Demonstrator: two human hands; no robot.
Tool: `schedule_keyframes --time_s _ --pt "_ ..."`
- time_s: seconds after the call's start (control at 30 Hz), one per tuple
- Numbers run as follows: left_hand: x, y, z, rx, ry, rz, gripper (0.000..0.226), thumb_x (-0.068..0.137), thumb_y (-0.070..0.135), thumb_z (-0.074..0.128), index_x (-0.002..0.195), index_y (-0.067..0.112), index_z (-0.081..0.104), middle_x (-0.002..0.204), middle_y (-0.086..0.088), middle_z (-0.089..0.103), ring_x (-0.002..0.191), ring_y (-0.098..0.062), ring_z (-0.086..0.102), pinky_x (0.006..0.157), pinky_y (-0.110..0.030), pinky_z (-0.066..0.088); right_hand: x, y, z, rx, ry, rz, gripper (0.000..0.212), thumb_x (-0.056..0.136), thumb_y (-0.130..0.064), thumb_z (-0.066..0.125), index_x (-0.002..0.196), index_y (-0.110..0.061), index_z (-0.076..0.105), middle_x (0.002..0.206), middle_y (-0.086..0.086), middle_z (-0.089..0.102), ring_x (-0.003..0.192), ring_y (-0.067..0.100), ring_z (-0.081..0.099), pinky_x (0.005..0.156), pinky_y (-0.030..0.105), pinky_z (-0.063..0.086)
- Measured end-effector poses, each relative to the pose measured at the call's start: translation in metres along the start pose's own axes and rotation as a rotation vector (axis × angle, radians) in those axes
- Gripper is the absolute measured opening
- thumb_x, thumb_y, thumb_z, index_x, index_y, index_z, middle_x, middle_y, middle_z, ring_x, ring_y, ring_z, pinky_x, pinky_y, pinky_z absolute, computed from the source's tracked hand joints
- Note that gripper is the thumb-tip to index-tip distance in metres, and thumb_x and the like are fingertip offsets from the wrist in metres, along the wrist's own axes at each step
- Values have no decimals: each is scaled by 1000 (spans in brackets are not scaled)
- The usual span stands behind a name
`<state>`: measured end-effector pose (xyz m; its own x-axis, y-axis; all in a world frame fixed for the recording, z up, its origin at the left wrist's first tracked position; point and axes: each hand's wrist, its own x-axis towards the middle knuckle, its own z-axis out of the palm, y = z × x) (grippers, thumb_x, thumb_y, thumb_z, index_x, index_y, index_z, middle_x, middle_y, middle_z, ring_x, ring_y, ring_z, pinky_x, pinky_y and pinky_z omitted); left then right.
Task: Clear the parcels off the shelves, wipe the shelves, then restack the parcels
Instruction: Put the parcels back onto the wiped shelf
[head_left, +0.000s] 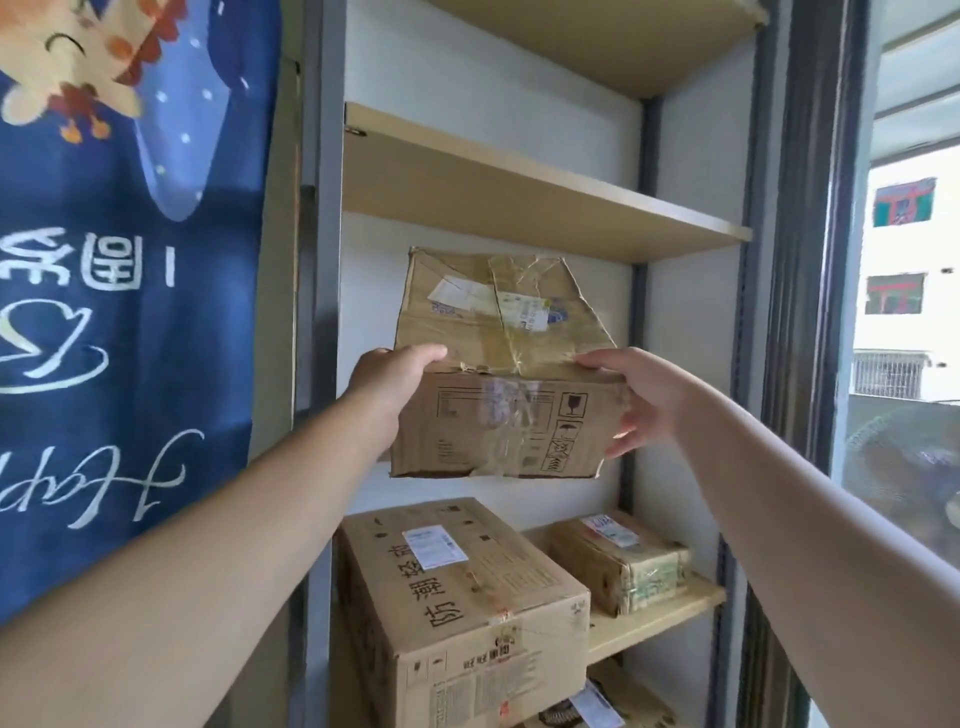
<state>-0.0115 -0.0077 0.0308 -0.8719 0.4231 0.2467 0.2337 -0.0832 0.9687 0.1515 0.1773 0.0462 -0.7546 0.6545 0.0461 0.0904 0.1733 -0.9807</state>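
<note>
Mid-frame, my left hand (397, 376) and right hand (636, 397) grip a battered parcel (498, 364) by its sides; restacking, I judge — next, seat it squarely.

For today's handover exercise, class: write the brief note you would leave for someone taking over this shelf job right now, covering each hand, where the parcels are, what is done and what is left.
Left hand: grips the left side of the worn taped parcel, thumb on top.
Right hand: holds its right side, fingers underneath.
The parcel is held in the air in front of the shelf unit, between the bare upper shelf and the lower shelf.
On the lower shelf: a large printed box at left, a small strapped parcel at right. Another parcel shows on the shelf below.
Done: cannot tell whether wiping has happened.
Left: the held parcel needs a resting place.
</note>
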Motion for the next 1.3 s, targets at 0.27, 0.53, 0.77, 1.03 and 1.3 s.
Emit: schedule_keyframes --time_s 0.27,0.53,0.77,1.03,1.3 --pt "44 9 24 -142 156 -52 43 77 43 65 109 14 60 99 -4 65 99 -23 57 90 -36 43 81 -14 -1 -18 -101 -43 39 83 -45 61 108 -15 62 101 11 68 89 37 68 83 58 51" --pt "78 10 44 -179 305 -45 79 52 57 64 122 23 57 127 -7 57 113 -29 53 100 -48 40 152 -22 3 14 -206 -52 42 84 -47 59 106 -12 58 102 15 67 85 32 66 77 49 53" --pt "94 -2 47 -86 313 -56 59 84 60 49 123 16 53 127 -11 56 119 -31 48 107 -48 31 187 -20 17 -25 -226 -52 40 82 -52 58 93 -14 56 93 14 65 79 30 64 75 43 52" --pt "119 -11 40 -17 332 -87 89 75 78 45 144 24 35 149 -8 35 135 -30 32 110 -50 22 211 -16 36 -4 -188 -85 32 87 -48 53 83 -17 56 85 7 63 83 28 61 92 48 48" --pt "135 -18 36 -6 370 -66 85 76 77 45 139 21 40 141 -5 45 127 -30 41 102 -45 33 226 -9 48 123 -183 -110 27 87 -44 53 78 -19 60 76 3 67 79 26 65 89 44 51"
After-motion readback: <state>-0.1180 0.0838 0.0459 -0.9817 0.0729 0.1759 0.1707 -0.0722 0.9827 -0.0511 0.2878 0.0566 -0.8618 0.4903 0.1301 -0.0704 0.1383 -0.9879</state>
